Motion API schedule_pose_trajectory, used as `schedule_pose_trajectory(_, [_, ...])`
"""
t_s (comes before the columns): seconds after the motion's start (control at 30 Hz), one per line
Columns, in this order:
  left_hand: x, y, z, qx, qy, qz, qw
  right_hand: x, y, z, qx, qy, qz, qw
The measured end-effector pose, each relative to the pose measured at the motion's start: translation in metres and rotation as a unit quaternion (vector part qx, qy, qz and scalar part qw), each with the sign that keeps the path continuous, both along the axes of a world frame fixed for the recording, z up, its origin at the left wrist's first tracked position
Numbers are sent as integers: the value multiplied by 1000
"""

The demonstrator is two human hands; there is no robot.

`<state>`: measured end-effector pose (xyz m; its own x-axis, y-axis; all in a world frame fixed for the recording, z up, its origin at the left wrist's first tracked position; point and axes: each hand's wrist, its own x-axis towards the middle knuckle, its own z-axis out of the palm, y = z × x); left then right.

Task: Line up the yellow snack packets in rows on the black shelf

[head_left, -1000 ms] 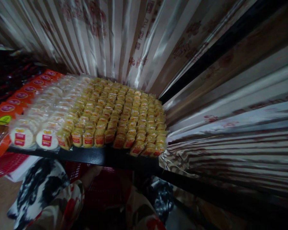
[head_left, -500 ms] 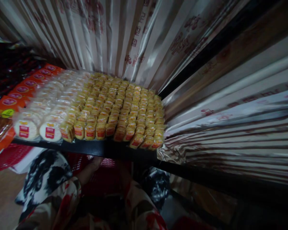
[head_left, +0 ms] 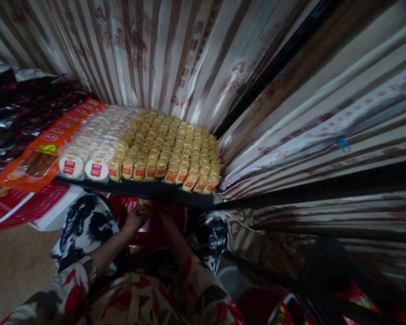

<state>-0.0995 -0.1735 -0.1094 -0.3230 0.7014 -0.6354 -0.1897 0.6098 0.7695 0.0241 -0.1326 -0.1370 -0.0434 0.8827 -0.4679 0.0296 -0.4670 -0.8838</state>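
Note:
Both of my hands are low between my knees, over a red plastic basket (head_left: pixel 152 232) beneath the front edge of a dark shelf (head_left: pixel 155 189). My left hand (head_left: pixel 135 217) has its fingers bent in at a small yellowish thing (head_left: pixel 144 202), too dim to name. Close beside it on the right, my right hand (head_left: pixel 164 214) is in shadow, and its fingers do not show clearly. Above the hands, rows of small yellow wrapped snack packs (head_left: pixel 165 144) stand on the shelf. White round wrapped crackers (head_left: pixel 96 167) stand in rows to their left.
Orange snack bags (head_left: pixel 42 158) and a heap of dark shiny packs (head_left: pixel 16 117) lie farther left. Another red basket (head_left: pixel 10 203) and a white box (head_left: pixel 56 207) are below them. A pleated printed sheet (head_left: pixel 176 54) hangs behind, with a dark post (head_left: pixel 257 95) on the right.
My view has shifted, so the shelf's front edge sits higher and the goods on its left sit farther right. More of my hands and of the red basket now shows.

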Motion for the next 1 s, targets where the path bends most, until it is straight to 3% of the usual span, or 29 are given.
schedule_pose_trajectory(0.17, [-4, -14, 41, 46, -1, -3, 999, 1, -15, 15, 11, 15, -48, 999])
schedule_pose_trajectory(0.27, [-5, -19, 58, 56, 4, -9, 998, 3, -20, 28, 31, 19, -70, 997])
schedule_pose_trajectory(0.37, [-7, -21, 69, 87, -16, -11, 996, 7, -26, 44, 22, 49, -94, 994])
schedule_pose_trajectory(0.5, [-9, -19, 83, 135, -43, -13, 990, 9, -36, 74, -46, 136, -112, 983])
schedule_pose_trajectory(0.67, [-11, -10, 106, 174, -16, -34, 984, 8, -47, 106, -54, 172, -78, 980])
schedule_pose_trajectory(0.83, [-7, 0, 123, 186, -16, -87, 979, 8, -47, 118, -52, 175, -81, 980])
schedule_pose_trajectory(1.0, [3, 10, 128, 206, 50, -101, 972, 7, -42, 123, -48, 195, -125, 972])
